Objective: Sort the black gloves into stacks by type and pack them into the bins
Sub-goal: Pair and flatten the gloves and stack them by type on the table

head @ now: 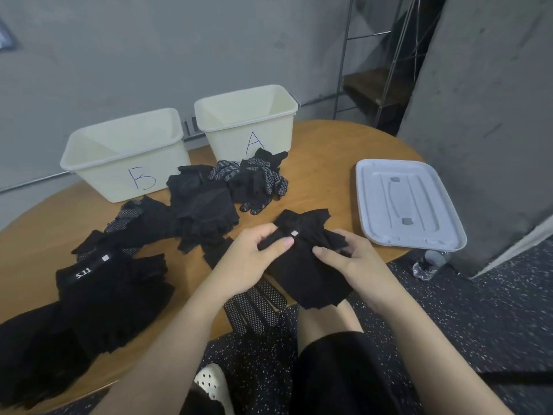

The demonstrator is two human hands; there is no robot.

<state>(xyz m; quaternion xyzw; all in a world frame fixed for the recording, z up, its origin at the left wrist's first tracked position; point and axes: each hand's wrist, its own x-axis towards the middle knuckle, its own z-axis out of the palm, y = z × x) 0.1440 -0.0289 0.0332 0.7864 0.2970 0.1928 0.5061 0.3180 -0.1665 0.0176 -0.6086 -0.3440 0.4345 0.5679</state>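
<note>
Both forearms reach in from the near edge, and between them a black fingerless glove [302,265] is held over the bench's near rim. Left hand [251,259] pinches the glove's cuff end, thumb on top beside a small white tag; right hand [353,265] curls its grip around the glove's right side, thumb pressing on the fabric. Just under the glove, a dotted glove [254,307] lies with its fingers hanging past the near edge of the bench [329,163].

Left of the hands, a stack of fingerless gloves [113,295] with a "5.11" band sits at the near left rim. Farther out, a loose heap of mixed gloves [203,211] spreads across the middle, and dotted gloves [257,178] lie touching the foot of bin A [248,124]. Bin B [122,157] stands to its left, both at the far edge. A grey lid [410,205] overhangs the right rim. Bare wood shows between the lid and the held glove.
</note>
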